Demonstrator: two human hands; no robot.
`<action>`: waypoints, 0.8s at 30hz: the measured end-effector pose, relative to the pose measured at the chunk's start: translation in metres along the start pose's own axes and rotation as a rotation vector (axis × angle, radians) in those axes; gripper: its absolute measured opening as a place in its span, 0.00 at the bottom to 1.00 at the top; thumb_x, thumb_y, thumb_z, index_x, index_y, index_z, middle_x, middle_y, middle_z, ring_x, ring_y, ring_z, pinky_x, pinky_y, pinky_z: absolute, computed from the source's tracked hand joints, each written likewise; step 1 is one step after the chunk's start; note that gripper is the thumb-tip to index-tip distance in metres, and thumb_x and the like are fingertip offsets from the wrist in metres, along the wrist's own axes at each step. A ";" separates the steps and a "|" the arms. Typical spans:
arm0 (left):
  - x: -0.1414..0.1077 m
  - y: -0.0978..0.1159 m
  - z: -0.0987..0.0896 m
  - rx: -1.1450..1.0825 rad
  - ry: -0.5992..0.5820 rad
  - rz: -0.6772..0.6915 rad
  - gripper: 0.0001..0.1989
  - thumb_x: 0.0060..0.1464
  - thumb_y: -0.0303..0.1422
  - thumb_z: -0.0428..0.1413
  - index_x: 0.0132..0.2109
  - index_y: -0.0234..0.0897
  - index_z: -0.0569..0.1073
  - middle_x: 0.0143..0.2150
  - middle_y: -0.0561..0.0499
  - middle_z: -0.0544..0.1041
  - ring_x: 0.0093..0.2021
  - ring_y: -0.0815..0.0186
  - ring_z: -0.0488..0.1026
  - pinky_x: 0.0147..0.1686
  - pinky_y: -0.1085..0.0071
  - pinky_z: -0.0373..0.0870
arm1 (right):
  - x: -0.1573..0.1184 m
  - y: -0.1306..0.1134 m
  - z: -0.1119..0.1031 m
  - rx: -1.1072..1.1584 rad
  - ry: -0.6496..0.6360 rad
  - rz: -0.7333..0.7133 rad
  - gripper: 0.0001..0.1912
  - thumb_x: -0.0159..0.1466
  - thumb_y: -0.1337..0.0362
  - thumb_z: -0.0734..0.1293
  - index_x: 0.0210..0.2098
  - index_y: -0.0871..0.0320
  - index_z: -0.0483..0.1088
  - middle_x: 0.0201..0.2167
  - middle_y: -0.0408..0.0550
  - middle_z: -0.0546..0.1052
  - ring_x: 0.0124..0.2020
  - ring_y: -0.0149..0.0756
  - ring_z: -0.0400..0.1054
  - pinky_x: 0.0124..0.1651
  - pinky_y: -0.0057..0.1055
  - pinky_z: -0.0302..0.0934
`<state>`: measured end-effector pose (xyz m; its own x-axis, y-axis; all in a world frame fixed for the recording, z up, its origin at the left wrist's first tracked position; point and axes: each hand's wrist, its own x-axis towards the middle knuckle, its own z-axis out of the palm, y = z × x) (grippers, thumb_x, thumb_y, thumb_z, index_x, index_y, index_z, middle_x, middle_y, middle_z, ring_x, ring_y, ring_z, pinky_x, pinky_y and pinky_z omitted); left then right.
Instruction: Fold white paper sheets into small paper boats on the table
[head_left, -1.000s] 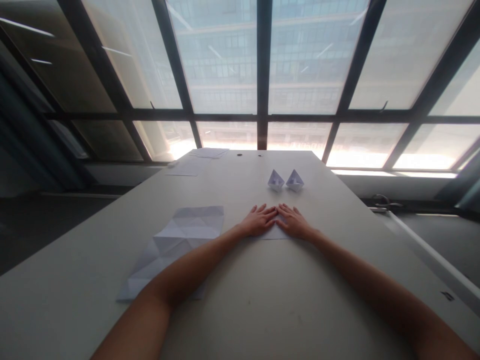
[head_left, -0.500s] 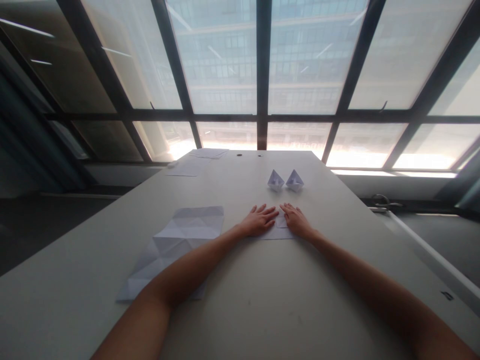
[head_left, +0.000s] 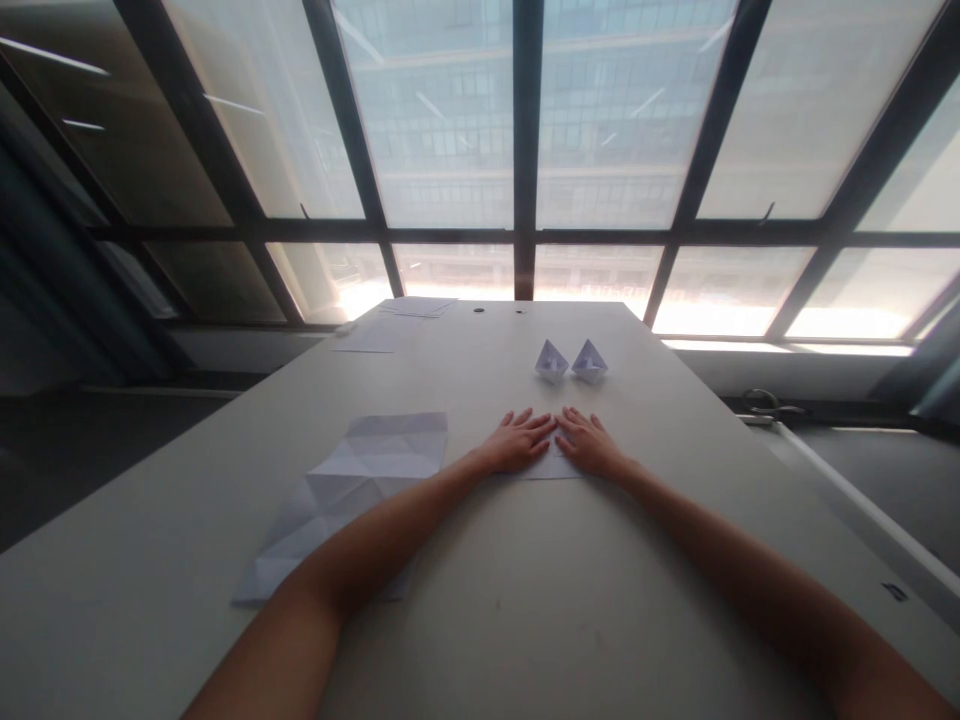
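A folded sheet of white paper (head_left: 553, 467) lies flat on the table, mostly covered by both hands. My left hand (head_left: 517, 441) rests on its left part, palm down with the fingers spread. From the other side, my right hand (head_left: 590, 443) presses flat on the paper, its fingertips close to those of the left. Both hands are open and grip nothing. Just beyond them stand two folded paper boats, one on the left (head_left: 552, 362) and one on the right (head_left: 589, 362).
A large creased sheet of paper (head_left: 360, 460) lies left of the hands, partly under my left forearm. More white sheets (head_left: 375, 335) lie at the table's far left. The white table (head_left: 480, 620) reaches toward tall windows (head_left: 450, 120). A white rail (head_left: 862, 490) runs along the right.
My right hand has slid slightly left across the folded paper, closer to my left hand, covering more of it. My left hand has stayed where it was.
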<state>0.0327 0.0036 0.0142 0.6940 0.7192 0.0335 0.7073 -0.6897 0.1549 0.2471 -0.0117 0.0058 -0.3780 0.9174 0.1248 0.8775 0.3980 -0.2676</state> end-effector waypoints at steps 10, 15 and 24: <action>0.000 0.000 -0.002 -0.013 -0.017 -0.003 0.29 0.69 0.50 0.35 0.73 0.56 0.45 0.74 0.56 0.48 0.73 0.49 0.41 0.67 0.42 0.39 | 0.001 0.001 0.001 0.042 -0.017 -0.024 0.29 0.72 0.56 0.55 0.70 0.58 0.54 0.71 0.55 0.53 0.72 0.42 0.42 0.71 0.49 0.33; 0.000 0.001 -0.003 -0.002 -0.021 0.003 0.28 0.69 0.48 0.37 0.73 0.55 0.46 0.74 0.56 0.48 0.73 0.49 0.41 0.67 0.42 0.38 | 0.004 0.005 0.006 0.066 0.037 0.013 0.26 0.72 0.63 0.52 0.68 0.60 0.58 0.70 0.54 0.58 0.71 0.40 0.46 0.71 0.46 0.37; 0.000 -0.001 -0.001 0.005 -0.012 0.006 0.27 0.69 0.48 0.37 0.72 0.58 0.48 0.74 0.57 0.49 0.73 0.48 0.42 0.66 0.41 0.40 | 0.003 0.005 0.004 0.051 0.055 0.002 0.25 0.71 0.62 0.55 0.66 0.57 0.61 0.69 0.55 0.59 0.70 0.41 0.48 0.70 0.47 0.38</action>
<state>0.0323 0.0046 0.0152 0.6998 0.7140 0.0221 0.7037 -0.6944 0.1500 0.2490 -0.0067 0.0006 -0.3579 0.9170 0.1762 0.8616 0.3971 -0.3163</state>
